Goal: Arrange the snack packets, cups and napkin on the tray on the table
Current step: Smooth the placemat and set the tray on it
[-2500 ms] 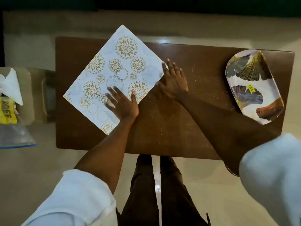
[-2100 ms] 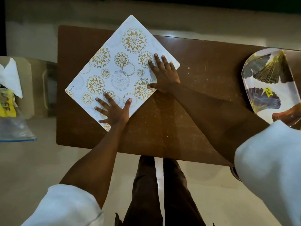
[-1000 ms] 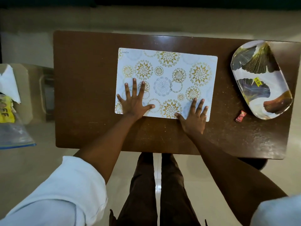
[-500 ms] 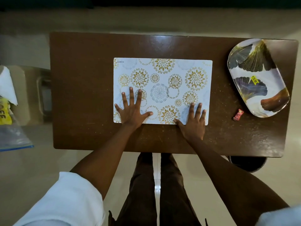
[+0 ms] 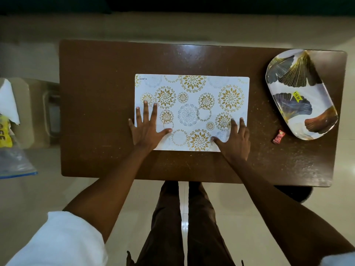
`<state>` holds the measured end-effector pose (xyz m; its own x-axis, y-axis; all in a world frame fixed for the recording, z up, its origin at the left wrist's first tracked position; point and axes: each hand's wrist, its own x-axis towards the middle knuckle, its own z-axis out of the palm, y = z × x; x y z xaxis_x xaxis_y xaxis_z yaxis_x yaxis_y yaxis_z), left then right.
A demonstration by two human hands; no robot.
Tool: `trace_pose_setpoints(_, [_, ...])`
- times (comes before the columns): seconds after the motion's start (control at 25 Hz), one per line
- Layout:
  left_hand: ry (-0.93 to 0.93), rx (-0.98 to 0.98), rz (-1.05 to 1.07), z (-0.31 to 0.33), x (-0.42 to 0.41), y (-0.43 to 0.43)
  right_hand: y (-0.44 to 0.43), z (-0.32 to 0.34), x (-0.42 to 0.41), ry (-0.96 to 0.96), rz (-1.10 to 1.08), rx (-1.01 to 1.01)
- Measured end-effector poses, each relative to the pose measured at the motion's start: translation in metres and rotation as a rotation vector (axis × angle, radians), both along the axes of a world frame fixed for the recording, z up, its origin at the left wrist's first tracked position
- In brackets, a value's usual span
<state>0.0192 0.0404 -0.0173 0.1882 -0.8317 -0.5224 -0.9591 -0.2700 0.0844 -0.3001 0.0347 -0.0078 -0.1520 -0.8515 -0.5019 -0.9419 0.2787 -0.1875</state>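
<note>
A white placemat [image 5: 192, 104] with gold floral circles lies flat and square in the middle of the brown table [image 5: 96, 93]. My left hand [image 5: 147, 129] presses flat on the mat's near left corner, fingers spread. My right hand [image 5: 235, 140] rests flat on the near right corner, fingers apart. Neither hand holds anything. An oval tray [image 5: 300, 95] with a leaf pattern and a yellow sticker sits at the table's right end. A small red snack packet [image 5: 278, 136] lies on the table just left of the tray's near end.
To the left, off the table, a low stand [image 5: 28, 112] carries a white napkin [image 5: 8, 101], a yellow packet [image 5: 3, 134] and a clear plastic bag [image 5: 15, 162]. A dark round object [image 5: 295, 192] shows under the table's near right edge. My legs stand at the near edge.
The mat has gone from a diagonal position at the table's left to lying square in the middle. Both hands moved with it to its near corners; since half a second ago they barely shifted.
</note>
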Motion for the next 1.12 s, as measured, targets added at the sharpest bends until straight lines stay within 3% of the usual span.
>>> trace_pose_setpoints(0.4, [0.026,0.116,-0.057,0.003,0.038,-0.024,-0.062,0.0,-0.01,-0.047,0.078,0.174])
trace_pose_setpoints(1.12, [0.033,0.128,-0.048,0.013,0.034,-0.032,-0.068,-0.004,-0.01,-0.039,0.07,0.155])
